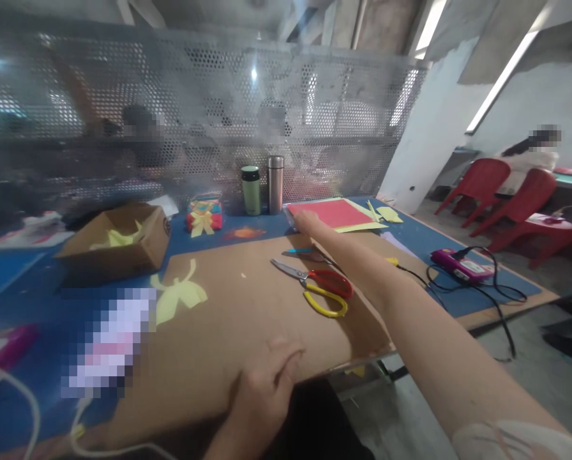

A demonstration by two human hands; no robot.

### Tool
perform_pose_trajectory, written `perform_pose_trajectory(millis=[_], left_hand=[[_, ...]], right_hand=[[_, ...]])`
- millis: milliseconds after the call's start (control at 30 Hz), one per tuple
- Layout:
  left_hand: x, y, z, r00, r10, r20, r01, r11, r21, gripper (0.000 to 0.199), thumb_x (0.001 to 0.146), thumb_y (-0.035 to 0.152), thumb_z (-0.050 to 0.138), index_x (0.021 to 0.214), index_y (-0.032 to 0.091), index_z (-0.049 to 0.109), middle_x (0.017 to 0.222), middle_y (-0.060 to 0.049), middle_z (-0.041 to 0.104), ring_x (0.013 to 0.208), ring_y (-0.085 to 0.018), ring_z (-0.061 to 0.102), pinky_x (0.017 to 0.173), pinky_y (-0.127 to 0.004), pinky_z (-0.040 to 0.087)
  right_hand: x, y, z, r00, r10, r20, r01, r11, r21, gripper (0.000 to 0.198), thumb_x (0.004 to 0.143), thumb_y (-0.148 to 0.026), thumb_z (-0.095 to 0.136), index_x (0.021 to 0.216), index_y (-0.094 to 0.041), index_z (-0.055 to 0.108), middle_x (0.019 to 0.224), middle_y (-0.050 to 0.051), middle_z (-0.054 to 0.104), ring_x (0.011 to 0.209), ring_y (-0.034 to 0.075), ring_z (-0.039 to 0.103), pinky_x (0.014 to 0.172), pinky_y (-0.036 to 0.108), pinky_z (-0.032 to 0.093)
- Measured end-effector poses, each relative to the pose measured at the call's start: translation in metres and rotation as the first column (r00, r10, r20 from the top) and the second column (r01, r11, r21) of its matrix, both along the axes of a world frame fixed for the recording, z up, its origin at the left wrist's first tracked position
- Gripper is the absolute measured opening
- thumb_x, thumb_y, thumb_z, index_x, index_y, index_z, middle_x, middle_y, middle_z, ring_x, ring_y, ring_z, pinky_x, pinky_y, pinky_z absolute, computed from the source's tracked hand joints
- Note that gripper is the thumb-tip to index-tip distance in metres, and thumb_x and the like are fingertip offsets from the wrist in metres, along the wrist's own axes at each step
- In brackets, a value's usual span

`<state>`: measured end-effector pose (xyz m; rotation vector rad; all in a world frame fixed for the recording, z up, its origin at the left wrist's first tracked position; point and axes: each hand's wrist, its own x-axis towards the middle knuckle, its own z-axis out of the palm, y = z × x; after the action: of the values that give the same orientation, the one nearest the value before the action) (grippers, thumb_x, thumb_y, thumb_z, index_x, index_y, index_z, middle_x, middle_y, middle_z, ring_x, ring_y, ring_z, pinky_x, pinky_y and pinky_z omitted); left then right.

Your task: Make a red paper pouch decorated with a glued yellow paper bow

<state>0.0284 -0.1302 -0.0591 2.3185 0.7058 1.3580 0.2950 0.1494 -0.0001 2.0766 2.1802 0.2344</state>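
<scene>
My right hand (308, 221) reaches far across the table to the left edge of a red sheet of paper (336, 213). Its fingers are bent together at that edge, partly blurred. Pale yellow paper (369, 223) shows beneath the red sheet. Near the front edge of a brown cardboard sheet (228, 319), my left hand (267, 383) rests with curled fingers and nothing visible in it. Scissors (309, 278) with one red and one yellow handle lie on the cardboard, blades slightly apart. A blue-handled slim tool (299, 251) lies beyond them. To the left is a yellow paper cutout (178, 299).
A cardboard box (118, 246) holds yellow scraps. Behind stand a green cup (251, 191), a steel flask (275, 185) and a colourful bundle (203, 216). A purple device (462, 265) trails black cables at right. A blurred-out phone-like object (113, 338) has a white cable.
</scene>
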Motion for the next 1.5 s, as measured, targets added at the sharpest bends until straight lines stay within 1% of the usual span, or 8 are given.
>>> perform_pose_trajectory(millis=[167,400,867,1200,1267,1367,1433,1500], left_hand=[[0.000,0.000,-0.011,0.999,-0.028,-0.027,0.029,0.998,0.057,0.025,0.095,0.006,0.057,0.107,0.019,0.074,0.092,-0.005,0.081,0.082,-0.017,0.078,0.076,-0.025,0.064],[0.001,-0.002,-0.011,0.999,-0.029,-0.039,0.031,0.998,0.060,0.025,0.095,0.007,0.056,0.108,0.019,0.074,0.090,-0.006,0.081,0.081,-0.019,0.077,0.073,-0.028,0.064],[-0.001,0.001,-0.012,0.997,-0.058,-0.056,0.062,0.995,0.075,0.023,0.096,0.007,0.056,0.107,0.018,0.073,0.091,-0.006,0.081,0.081,-0.018,0.076,0.073,-0.026,0.063],[-0.002,0.001,-0.004,0.994,-0.070,-0.078,0.066,0.996,-0.055,0.021,0.099,0.013,0.057,0.104,0.019,0.077,0.091,-0.006,0.082,0.082,-0.018,0.077,0.080,-0.030,0.064],[-0.001,0.003,-0.002,0.995,-0.069,-0.075,0.059,0.990,-0.130,0.021,0.100,0.017,0.057,0.103,0.020,0.078,0.090,-0.006,0.082,0.081,-0.018,0.078,0.080,-0.030,0.065],[-0.002,0.003,-0.001,0.997,-0.075,-0.034,0.066,0.977,-0.204,0.023,0.102,0.021,0.055,0.104,0.019,0.078,0.088,-0.006,0.081,0.078,-0.016,0.077,0.075,-0.026,0.063],[-0.007,0.000,0.000,0.999,-0.049,-0.005,0.048,0.993,-0.111,0.022,0.103,0.019,0.055,0.104,0.019,0.077,0.086,-0.005,0.080,0.075,-0.016,0.075,0.073,-0.025,0.062],[-0.017,-0.006,0.003,0.999,0.041,-0.002,-0.040,0.994,0.098,0.020,0.101,0.013,0.058,0.106,0.020,0.076,0.090,-0.005,0.079,0.083,-0.017,0.075,0.080,-0.028,0.061]], right_hand=[[0.009,-0.003,-0.002,0.980,-0.199,0.010,0.199,0.980,-0.023,0.041,0.101,-0.040,0.067,0.135,-0.018,0.063,0.135,0.011,0.065,0.115,0.025,0.068,0.096,0.047,0.060],[-0.001,-0.009,0.005,0.948,-0.317,-0.010,0.316,0.948,-0.037,0.041,0.101,-0.040,0.067,0.135,-0.018,0.063,0.135,0.011,0.065,0.115,0.025,0.067,0.096,0.048,0.060],[0.006,-0.021,0.014,0.932,-0.302,-0.202,0.324,0.942,0.088,0.040,0.100,-0.040,0.068,0.132,-0.016,0.065,0.132,0.012,0.067,0.113,0.025,0.068,0.096,0.047,0.059],[-0.037,-0.050,0.069,0.927,0.130,-0.351,-0.041,0.967,0.250,0.032,0.103,-0.032,0.054,0.110,-0.009,0.076,0.104,0.008,0.076,0.089,0.015,0.063,0.075,0.024,0.040],[-0.059,-0.080,0.075,0.903,0.250,-0.350,-0.163,0.952,0.261,0.026,0.100,-0.034,0.060,0.105,-0.013,0.076,0.096,0.003,0.074,0.083,0.013,0.059,0.073,0.023,0.037],[-0.089,-0.148,0.070,0.813,0.510,-0.280,-0.444,0.855,0.268,0.020,0.100,-0.028,0.059,0.100,-0.015,0.074,0.087,0.004,0.072,0.074,0.014,0.054,0.065,0.027,0.029],[-0.103,-0.198,0.057,0.800,0.559,-0.218,-0.524,0.828,0.198,0.019,0.103,-0.025,0.055,0.101,-0.016,0.072,0.084,0.005,0.071,0.069,0.015,0.052,0.060,0.030,0.024],[-0.109,-0.242,0.039,0.770,0.619,-0.152,-0.608,0.785,0.118,0.017,0.104,-0.023,0.053,0.105,-0.017,0.069,0.085,0.006,0.072,0.066,0.016,0.054,0.058,0.031,0.023]])
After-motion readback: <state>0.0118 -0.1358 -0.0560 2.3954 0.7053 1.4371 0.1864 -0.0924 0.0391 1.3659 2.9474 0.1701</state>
